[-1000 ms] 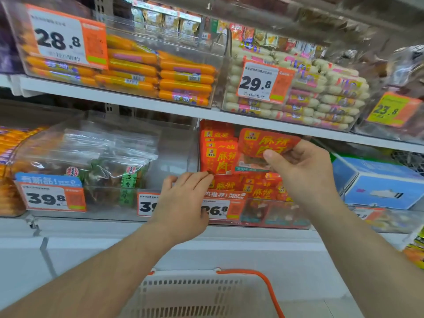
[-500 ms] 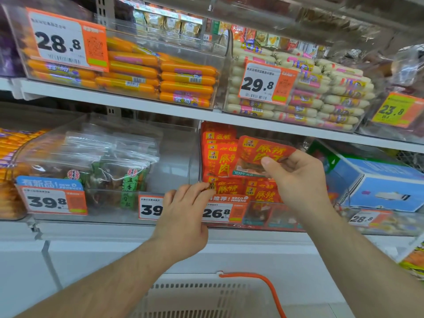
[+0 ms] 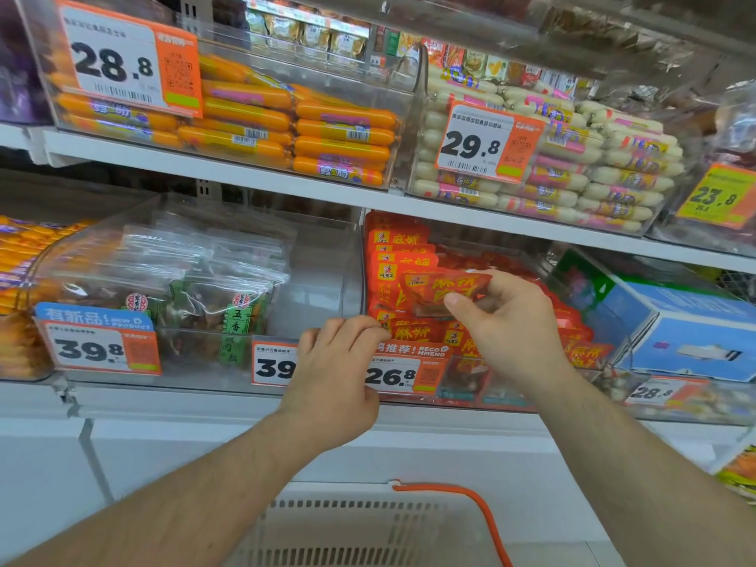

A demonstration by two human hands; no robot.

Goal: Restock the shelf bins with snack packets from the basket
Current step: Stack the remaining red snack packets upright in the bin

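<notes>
The step in hand was the placing of one packet into a bin on the lower shelf (image 3: pixel 245 403). The right hand (image 3: pixel 507 329) pinched a red snack packet (image 3: pixel 442 290) between thumb and curled fingers, holding it tilted above the red packets already stacked in the clear bin (image 3: pixel 589 317) behind the 26.8 price tag (image 3: pixel 403 372). The packet was inside the bin's opening, near its left wall, and had not been released. Whether its lower edge touched the stack beneath could not be told.

The left hand (image 3: pixel 335 370) rested on the front rim of the bins, where the red-packet bin met the bin of clear bags (image 3: pixel 212 300) to its left. Its fingers curled over that rim and held no packet; it appeared to steady the bin.

The basket (image 3: pixel 368 525), white with an orange handle (image 3: pixel 470 505), stood below the front edge of the shelf. Its contents were out of view.

The next move likely called for lowering the packet onto the stack, aligning it with the packets against the left wall, and opening the pinch. The right hand would then go down to the basket for another packet. The stack stood close under the upper shelf (image 3: pixel 286 182), so headroom was limited.
</notes>
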